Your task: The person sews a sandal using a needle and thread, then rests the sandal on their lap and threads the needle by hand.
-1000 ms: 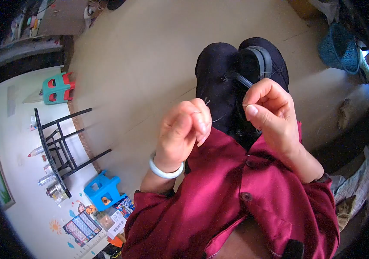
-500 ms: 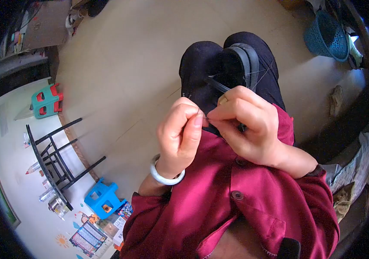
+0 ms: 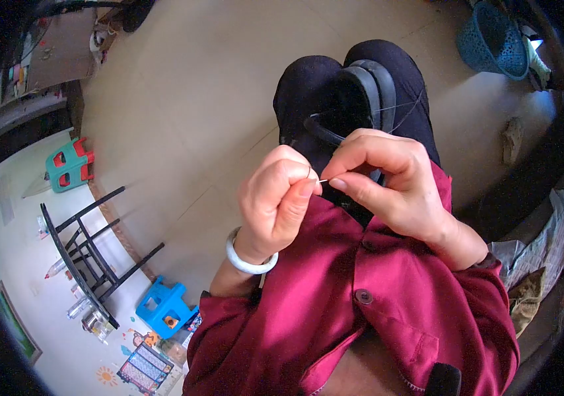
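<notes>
My left hand [image 3: 279, 195], a pale bangle [image 3: 250, 259] on its wrist, is closed with the thumb pressed on the index finger. A dark thread [image 3: 309, 169] curves up from that pinch. My right hand [image 3: 391, 181] pinches a thin bright needle [image 3: 323, 180], which bridges the small gap between both hands' fingertips. On my lap, beyond the hands, lies a black sandal [image 3: 385, 96] with a loose strap [image 3: 321, 130]. Fine threads [image 3: 401, 105] cross its right side. Parts of the sandal are hidden behind my right hand.
Tiled floor [image 3: 183, 119] surrounds my knees. Along the wall at left are a green and red stool [image 3: 67, 165], a black-legged table [image 3: 87, 254] and a blue stool [image 3: 163, 307]. A blue basket [image 3: 493, 46] stands at far right, with cloth [image 3: 543, 231] nearer me.
The bright needle now shows between my fingertips, where a dark strand showed before. My right thumb and index finger have shifted their pinch. The view has tilted slightly.
</notes>
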`<action>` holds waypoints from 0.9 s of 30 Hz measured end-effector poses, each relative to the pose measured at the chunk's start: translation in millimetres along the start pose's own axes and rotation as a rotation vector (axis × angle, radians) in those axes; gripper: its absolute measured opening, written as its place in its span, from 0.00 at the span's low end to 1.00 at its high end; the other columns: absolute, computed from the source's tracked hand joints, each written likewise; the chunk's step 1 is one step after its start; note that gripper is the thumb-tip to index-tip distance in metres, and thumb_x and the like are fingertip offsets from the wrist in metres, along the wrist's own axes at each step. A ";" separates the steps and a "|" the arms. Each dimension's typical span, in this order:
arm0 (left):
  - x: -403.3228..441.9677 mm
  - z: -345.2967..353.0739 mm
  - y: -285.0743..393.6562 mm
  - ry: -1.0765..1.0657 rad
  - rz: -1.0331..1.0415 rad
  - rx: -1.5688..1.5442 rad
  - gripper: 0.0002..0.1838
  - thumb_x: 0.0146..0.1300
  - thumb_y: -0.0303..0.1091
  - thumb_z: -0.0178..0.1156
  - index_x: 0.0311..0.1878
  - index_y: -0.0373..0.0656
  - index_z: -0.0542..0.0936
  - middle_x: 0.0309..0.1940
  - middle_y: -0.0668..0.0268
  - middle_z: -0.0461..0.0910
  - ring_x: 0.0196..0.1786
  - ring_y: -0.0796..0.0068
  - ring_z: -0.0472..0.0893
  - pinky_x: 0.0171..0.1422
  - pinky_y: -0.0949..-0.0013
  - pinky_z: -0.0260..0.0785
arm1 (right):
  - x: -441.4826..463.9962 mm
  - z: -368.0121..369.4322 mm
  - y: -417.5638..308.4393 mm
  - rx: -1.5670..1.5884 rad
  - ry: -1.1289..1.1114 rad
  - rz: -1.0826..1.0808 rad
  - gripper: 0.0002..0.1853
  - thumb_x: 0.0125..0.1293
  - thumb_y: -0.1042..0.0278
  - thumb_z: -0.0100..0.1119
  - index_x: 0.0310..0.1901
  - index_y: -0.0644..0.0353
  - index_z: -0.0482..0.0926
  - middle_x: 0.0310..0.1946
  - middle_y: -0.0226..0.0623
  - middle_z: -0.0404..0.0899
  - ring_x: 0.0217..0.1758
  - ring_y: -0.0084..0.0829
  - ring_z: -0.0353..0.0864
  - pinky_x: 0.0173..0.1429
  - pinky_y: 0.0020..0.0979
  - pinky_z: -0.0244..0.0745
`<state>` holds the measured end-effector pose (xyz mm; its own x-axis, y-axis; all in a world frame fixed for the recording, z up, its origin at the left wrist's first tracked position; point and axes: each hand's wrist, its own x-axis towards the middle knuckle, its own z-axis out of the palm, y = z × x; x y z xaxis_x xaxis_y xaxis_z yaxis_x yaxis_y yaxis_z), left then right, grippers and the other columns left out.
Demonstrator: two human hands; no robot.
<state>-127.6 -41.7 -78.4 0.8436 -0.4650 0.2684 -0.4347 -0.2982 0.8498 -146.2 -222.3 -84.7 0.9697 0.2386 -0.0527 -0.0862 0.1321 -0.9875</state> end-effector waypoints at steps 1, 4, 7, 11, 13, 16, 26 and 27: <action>-2.7 0.7 -2.9 -0.010 -0.076 -0.252 0.08 0.63 0.29 0.52 0.29 0.38 0.71 0.24 0.64 0.70 0.25 0.75 0.70 0.29 0.76 0.61 | 0.4 -1.3 1.5 -0.036 0.021 -0.102 0.02 0.55 0.80 0.59 0.31 0.66 0.78 0.29 0.35 0.77 0.31 0.22 0.75 0.34 0.21 0.68; -9.6 3.3 -1.2 0.004 -0.240 -0.599 0.17 0.69 0.41 0.46 0.28 0.39 0.70 0.23 0.67 0.68 0.25 0.81 0.64 0.29 0.80 0.54 | 4.4 1.5 5.9 -0.050 0.051 -0.215 0.02 0.53 0.80 0.60 0.29 0.66 0.78 0.29 0.36 0.78 0.32 0.26 0.75 0.36 0.24 0.68; -11.5 4.0 3.7 0.004 -0.394 -0.915 0.21 0.69 0.47 0.44 0.26 0.41 0.68 0.21 0.70 0.62 0.23 0.82 0.59 0.27 0.77 0.49 | 8.1 9.3 13.6 -0.017 0.082 -0.299 0.04 0.52 0.79 0.59 0.31 0.64 0.78 0.26 0.37 0.76 0.29 0.28 0.76 0.33 0.25 0.70; -14.6 7.9 3.0 0.019 -0.360 -0.992 0.22 0.68 0.49 0.45 0.25 0.42 0.68 0.21 0.70 0.62 0.24 0.81 0.60 0.29 0.78 0.50 | 9.1 17.8 16.4 0.028 0.125 -0.348 0.04 0.51 0.79 0.60 0.31 0.64 0.78 0.26 0.37 0.76 0.29 0.28 0.76 0.32 0.25 0.70; -17.0 8.6 2.3 0.034 -0.371 -0.992 0.22 0.68 0.49 0.45 0.25 0.42 0.68 0.21 0.70 0.62 0.25 0.81 0.60 0.29 0.78 0.50 | 8.5 21.0 17.8 -0.024 0.163 -0.439 0.05 0.49 0.79 0.61 0.30 0.63 0.78 0.25 0.36 0.75 0.27 0.30 0.76 0.31 0.26 0.70; -19.2 10.1 1.8 0.066 -0.376 -0.956 0.21 0.68 0.49 0.46 0.25 0.42 0.68 0.22 0.70 0.63 0.25 0.82 0.60 0.30 0.78 0.51 | 8.5 23.0 15.1 -0.206 0.216 -0.558 0.07 0.46 0.80 0.62 0.29 0.62 0.78 0.25 0.36 0.75 0.26 0.32 0.76 0.30 0.27 0.70; -18.8 14.9 2.7 0.116 -0.355 -0.909 0.21 0.68 0.48 0.46 0.25 0.42 0.68 0.24 0.68 0.66 0.26 0.82 0.62 0.30 0.78 0.52 | 9.9 29.4 21.6 -0.239 0.312 -0.584 0.10 0.42 0.80 0.64 0.29 0.59 0.78 0.24 0.36 0.75 0.25 0.33 0.77 0.29 0.28 0.71; -18.9 14.9 2.8 0.115 -0.352 -0.907 0.21 0.68 0.48 0.46 0.25 0.42 0.68 0.24 0.68 0.66 0.26 0.82 0.62 0.30 0.78 0.52 | 9.5 29.5 21.8 -0.234 0.318 -0.574 0.10 0.42 0.80 0.64 0.29 0.59 0.78 0.24 0.36 0.75 0.25 0.33 0.76 0.29 0.28 0.71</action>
<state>-149.4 -46.2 -87.9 0.9251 -0.3739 -0.0659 0.2146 0.3720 0.9031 -145.6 -188.7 -102.3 0.8703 -0.1047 0.4813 0.4768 -0.0662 -0.8765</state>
